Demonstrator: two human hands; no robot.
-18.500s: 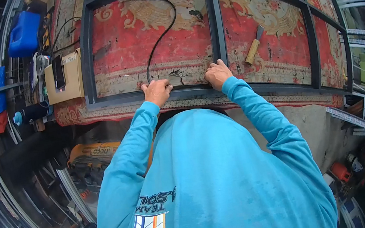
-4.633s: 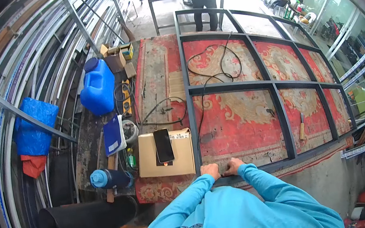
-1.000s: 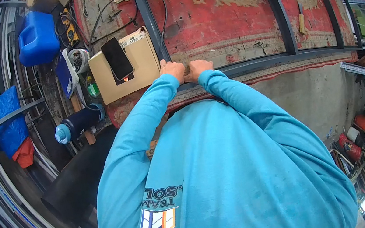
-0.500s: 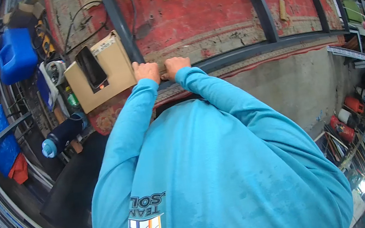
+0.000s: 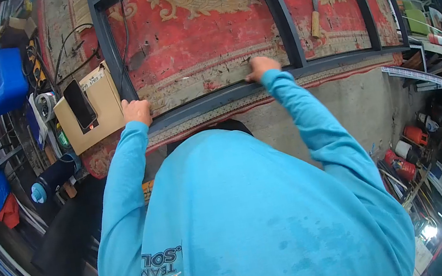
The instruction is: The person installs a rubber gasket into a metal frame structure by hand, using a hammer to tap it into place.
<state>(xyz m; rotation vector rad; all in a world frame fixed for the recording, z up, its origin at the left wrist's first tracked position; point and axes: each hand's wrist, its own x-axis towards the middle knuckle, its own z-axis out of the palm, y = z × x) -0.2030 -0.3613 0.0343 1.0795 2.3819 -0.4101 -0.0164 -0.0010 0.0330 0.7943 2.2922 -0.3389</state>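
A dark grey metal frame [image 5: 215, 98] with several crossbars lies on a worn red patterned carpet [image 5: 194, 33]. At its near left corner, my left hand [image 5: 137, 111] is closed over the bar. Farther right along the same near bar, my right hand [image 5: 263, 67] grips with curled fingers, thumb side toward the left. The undersides of both grips are hidden. Just left of my left hand, a cardboard box [image 5: 106, 114] carries a dark smartphone [image 5: 79, 104]. Inside a right-hand section of the frame lies a wooden-handled tool [image 5: 315, 20].
A blue jerrycan [image 5: 6, 81] and a dark bottle with a light blue cap [image 5: 55, 177] stand at the left. Long metal profiles [image 5: 0, 268] run down the left side. Concrete floor [image 5: 337, 109] shows below the carpet edge, with clutter and a red container [image 5: 400, 165] at right.
My hands, close together before, are now far apart: the right one has slid right along the near bar, the left one sits at the corner. The whole view has shifted slightly.
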